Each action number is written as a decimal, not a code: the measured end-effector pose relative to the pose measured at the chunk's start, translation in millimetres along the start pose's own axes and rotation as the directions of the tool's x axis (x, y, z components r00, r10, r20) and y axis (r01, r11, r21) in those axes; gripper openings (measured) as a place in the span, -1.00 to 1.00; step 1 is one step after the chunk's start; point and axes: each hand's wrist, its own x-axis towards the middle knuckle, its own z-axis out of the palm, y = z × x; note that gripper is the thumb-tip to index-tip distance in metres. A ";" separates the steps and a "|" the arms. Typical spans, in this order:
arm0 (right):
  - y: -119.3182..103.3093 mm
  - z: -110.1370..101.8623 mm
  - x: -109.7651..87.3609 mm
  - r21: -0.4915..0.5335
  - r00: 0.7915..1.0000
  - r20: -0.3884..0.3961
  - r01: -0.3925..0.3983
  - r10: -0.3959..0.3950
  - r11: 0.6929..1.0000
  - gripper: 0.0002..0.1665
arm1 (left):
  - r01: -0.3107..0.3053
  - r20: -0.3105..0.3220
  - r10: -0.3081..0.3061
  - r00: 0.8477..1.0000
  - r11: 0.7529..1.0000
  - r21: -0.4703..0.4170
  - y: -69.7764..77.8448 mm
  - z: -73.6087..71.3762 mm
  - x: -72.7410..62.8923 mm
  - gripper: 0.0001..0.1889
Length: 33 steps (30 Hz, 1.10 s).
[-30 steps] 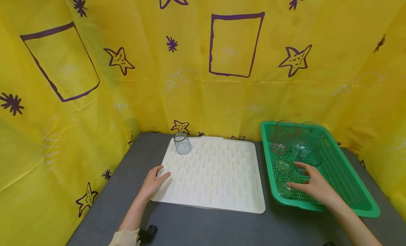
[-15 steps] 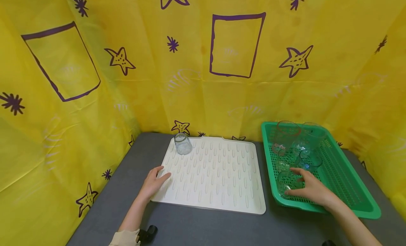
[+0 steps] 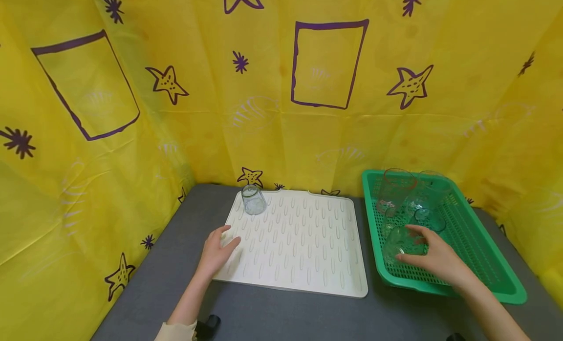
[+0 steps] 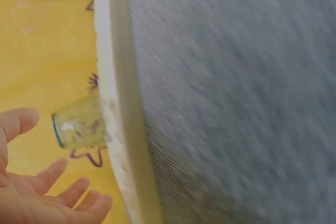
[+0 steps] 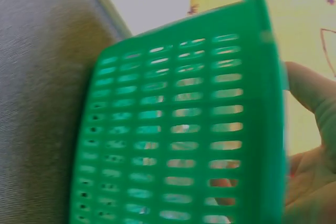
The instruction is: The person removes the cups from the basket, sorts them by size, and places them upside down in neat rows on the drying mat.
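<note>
In the head view, the right hand (image 3: 435, 257) is holding a clear, faintly green glass tumbler (image 3: 394, 247), its thumb and fingers bending around it; the tumbler is leaning inside the near left part of a green, slotted plastic basket (image 3: 506, 280). Behind it, a small bluish-rimmed glass (image 3: 433, 223), a tall red-rimmed glass (image 3: 393, 197) and a tall clear glass (image 3: 427, 197) are standing in the same basket. The left hand (image 3: 217, 250) is holding nothing, thumb and fingers spreading wide over the left edge of a white, ridged rectangular tray (image 3: 299, 243); whether it is touching the tray, I cannot tell. A small bluish glass (image 3: 253, 202) is standing narrower end up at the tray's far left corner. Tray and basket are lying on a dark grey desk (image 3: 308, 316) before a yellow patterned cloth (image 3: 281, 145).

The left wrist view is showing the tray's edge side-on, the bluish glass rising from it and the left fingers staying apart from that glass.

The right wrist view is facing the basket's outer wall: the right thumb is showing beyond the rim and parts of fingers through the slots, while the wall is hiding their grip.
</note>
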 end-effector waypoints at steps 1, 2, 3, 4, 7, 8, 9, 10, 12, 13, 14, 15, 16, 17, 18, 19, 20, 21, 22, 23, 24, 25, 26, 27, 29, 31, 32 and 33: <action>-2.9 -2.4 -0.7 0.001 1.000 -0.015 0.000 0.000 1.000 0.05 | -0.012 -0.010 0.011 1.000 1.000 -0.020 2.5 1.5 -0.5 -0.43; -5.9 -4.7 -1.4 0.009 1.000 -0.028 -0.001 0.002 1.000 0.05 | -0.021 -0.017 0.020 1.000 0.999 -0.048 5.4 3.1 -1.1 -0.44; -9.2 -6.5 -2.5 0.023 0.999 -0.041 -0.001 0.002 1.000 0.06 | -0.029 -0.025 0.027 0.999 0.997 -0.077 9.0 4.7 -2.0 -0.46; -12.2 -7.8 -3.1 0.039 0.998 -0.055 0.002 0.001 0.999 0.06 | -0.037 -0.033 0.033 0.999 0.993 -0.110 13.0 6.1 -3.1 -0.48; -21.3 -9.6 -4.7 0.090 0.995 -0.097 -0.003 0.012 0.996 0.07 | -0.061 -0.042 0.053 0.998 0.973 -0.224 26.1 10.7 -7.4 -0.53; -24.2 -9.5 -5.1 0.106 0.993 -0.116 -0.001 0.014 0.994 0.06 | -0.067 -0.039 0.058 0.998 0.963 -0.261 30.7 12.3 -9.4 -0.54; -27.3 -9.0 -5.5 0.121 0.991 -0.137 0.002 0.015 0.993 0.05 | -0.075 -0.035 0.068 0.997 0.953 -0.293 35.2 14.0 -11.4 -0.55; -30.8 -8.4 -6.0 0.139 0.987 -0.158 0.006 0.016 0.990 0.04 | -0.085 -0.031 0.080 0.996 0.942 -0.324 39.6 16.0 -13.3 -0.56; -38.8 -5.6 -6.7 0.172 0.979 -0.204 0.015 0.021 0.985 0.01 | -0.106 -0.021 0.106 0.994 0.917 -0.383 48.0 20.3 -17.3 -0.56; -43.1 -3.5 -6.9 0.191 0.974 -0.226 0.022 0.022 0.981 -0.01 | -0.119 -0.016 0.123 0.992 0.905 -0.409 51.8 22.8 -19.1 -0.56; -47.7 -0.8 -6.7 0.209 0.969 -0.244 0.032 0.021 0.978 -0.03 | -0.130 -0.009 0.140 0.990 0.892 -0.432 55.9 25.2 -20.9 -0.57; -52.5 2.2 -6.4 0.228 0.966 -0.257 0.041 0.019 0.973 -0.05 | -0.142 0.001 0.161 0.987 0.878 -0.456 59.6 27.9 -22.4 -0.57; -57.2 5.5 -5.8 0.245 0.964 -0.264 0.050 0.017 0.968 -0.06 | -0.155 0.012 0.182 0.983 0.868 -0.472 63.1 30.8 -23.8 -0.56; -61.7 9.2 -4.9 0.256 0.964 -0.267 0.060 0.011 0.965 -0.08 | -0.164 0.030 0.205 0.978 0.856 -0.490 66.8 33.4 -25.3 -0.56; -66.2 12.8 -3.7 0.268 0.964 -0.264 0.070 0.004 0.961 -0.08 | -0.174 0.052 0.230 0.972 0.847 -0.502 70.7 36.0 -26.7 -0.55; -70.3 16.4 -2.3 0.278 0.966 -0.257 0.079 -0.005 0.957 -0.09 | -0.182 0.076 0.255 0.964 0.839 -0.512 74.7 38.2 -28.1 -0.53; -74.5 19.8 -0.6 0.289 0.969 -0.247 0.091 -0.018 0.953 -0.10 | -0.189 0.103 0.280 0.955 0.834 -0.519 78.4 40.4 -29.4 -0.52; -78.6 23.2 1.1 0.297 0.971 -0.236 0.098 -0.027 0.950 -0.10 | -0.197 0.129 0.305 0.943 0.829 -0.523 82.0 42.6 -30.7 -0.49; -82.5 26.7 2.9 0.304 0.974 -0.224 0.107 -0.038 0.946 -0.10 | -0.206 0.155 0.329 0.931 0.828 -0.522 85.7 44.6 -32.1 -0.47; -86.3 30.2 4.7 0.315 0.976 -0.212 0.116 -0.049 0.942 -0.10 | -0.212 0.179 0.351 0.919 0.824 -0.526 89.7 46.5 -33.5 -0.44; -90.1 33.8 6.6 0.325 0.978 -0.201 0.124 -0.059 0.938 -0.10 | -0.221 0.200 0.373 0.906 0.819 -0.529 93.2 48.4 -34.7 -0.42; -93.6 37.4 8.2 0.335 0.979 -0.191 0.130 -0.068 0.933 -0.10 | -0.229 0.216 0.392 0.894 0.815 -0.533 96.4 50.3 -35.8 -0.39; -97.0 41.2 9.9 0.345 0.980 -0.181 0.137 -0.078 0.929 -0.10 | -0.235 0.231 0.409 0.883 0.811 -0.536 99.3 52.3 -36.7 -0.37; -100.1 45.2 11.5 0.352 0.981 -0.173 0.142 -0.085 0.925 -0.10 | -0.241 0.243 0.425 0.872 0.805 -0.542 102.2 54.1 -37.5 -0.35; -105.3 52.9 14.4 0.364 0.982 -0.158 0.154 -0.102 0.919 -0.10 | -0.251 0.256 0.449 0.856 0.794 -0.553 107.0 58.1 -38.6 -0.32; -109.2 60.4 17.1 0.369 0.981 -0.147 0.170 -0.123 0.914 -0.11 | -0.259 0.261 0.462 0.848 0.790 -0.556 110.2 62.4 -39.4 -0.30; -110.7 64.0 18.5 0.374 0.981 -0.142 0.180 -0.136 0.910 -0.12 | -0.262 0.265 0.465 0.845 0.791 -0.553 111.3 64.6 -39.8 -0.29; -112.0 67.4 19.6 0.380 0.980 -0.136 0.188 -0.146 0.905 -0.12 | -0.266 0.266 0.467 0.843 0.792 -0.549 112.2 66.8 -40.1 -0.28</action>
